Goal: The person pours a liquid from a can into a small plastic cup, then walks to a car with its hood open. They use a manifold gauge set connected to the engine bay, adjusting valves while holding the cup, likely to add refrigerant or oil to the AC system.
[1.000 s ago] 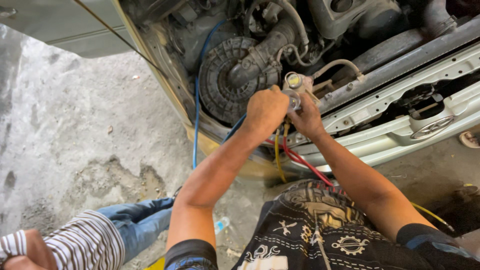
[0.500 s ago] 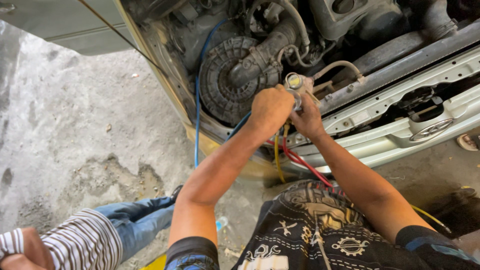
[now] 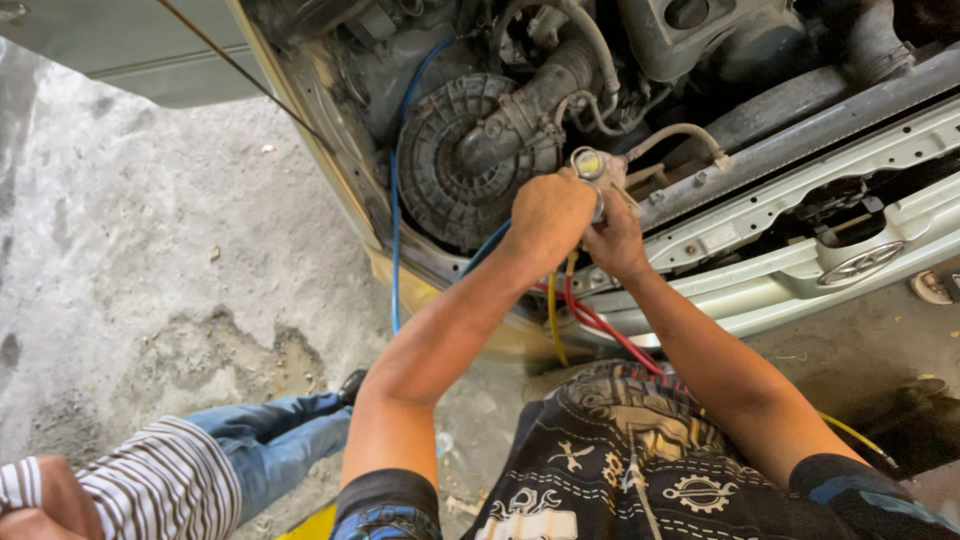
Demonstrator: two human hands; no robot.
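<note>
Both my hands are up at the front of an open car engine bay. My left hand [image 3: 547,216] is closed over a small gauge set [image 3: 592,166] with a round yellowish dial. My right hand [image 3: 617,236] grips the same gauge set from the right side, just below the dial. Red [image 3: 600,325], yellow [image 3: 553,320] and blue [image 3: 394,240] hoses hang down from under my hands. The blue hose runs up into the engine bay past a round black air filter housing [image 3: 462,160].
A silver front crossmember and bumper frame [image 3: 800,250] run to the right. Another person in a striped shirt and jeans [image 3: 200,475] crouches at lower left on the stained concrete floor [image 3: 150,250]. A sandalled foot [image 3: 935,287] shows at the right edge.
My hands stay on the gauge set with hardly any shift. The view has drifted very slightly.
</note>
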